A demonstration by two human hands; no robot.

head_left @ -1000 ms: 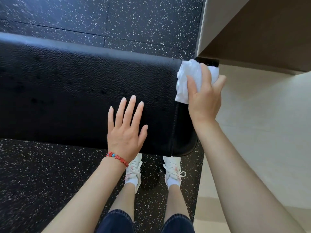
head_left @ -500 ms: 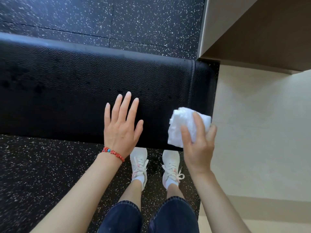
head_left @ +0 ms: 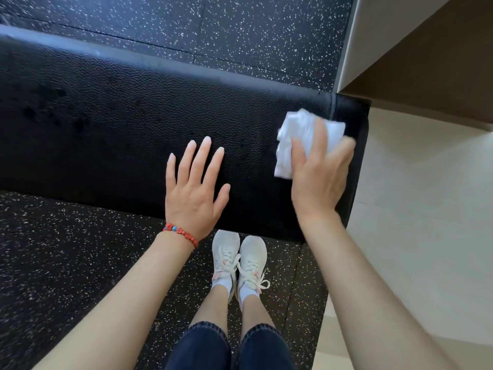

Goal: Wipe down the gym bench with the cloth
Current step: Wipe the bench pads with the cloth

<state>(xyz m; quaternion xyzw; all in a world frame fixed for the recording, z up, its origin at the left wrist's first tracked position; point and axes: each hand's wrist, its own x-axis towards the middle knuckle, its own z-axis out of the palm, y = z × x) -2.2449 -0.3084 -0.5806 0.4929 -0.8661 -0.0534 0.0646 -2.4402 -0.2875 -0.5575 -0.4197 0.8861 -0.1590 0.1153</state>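
The gym bench (head_left: pixel 112 124) is a long black textured pad that runs from the left edge to its end at the right, near a seam. My right hand (head_left: pixel 318 177) presses a crumpled white cloth (head_left: pixel 298 140) onto the pad close to that right end. The cloth sticks out above and to the left of my fingers, which are slightly blurred. My left hand (head_left: pixel 194 188) lies flat on the pad's near edge, fingers spread, holding nothing. A red bead bracelet is on its wrist.
Black speckled rubber flooring (head_left: pixel 66 263) lies in front of and behind the bench. Pale tile floor (head_left: pixel 426 222) begins right of the bench end. A beige wall or cabinet (head_left: pixel 416 49) rises at the top right. My white sneakers (head_left: pixel 240 260) stand under the bench's near edge.
My right hand with the cloth was at the far corner, swept down to the near edge, and is now back up toward the far right end. My left hand stays planted.
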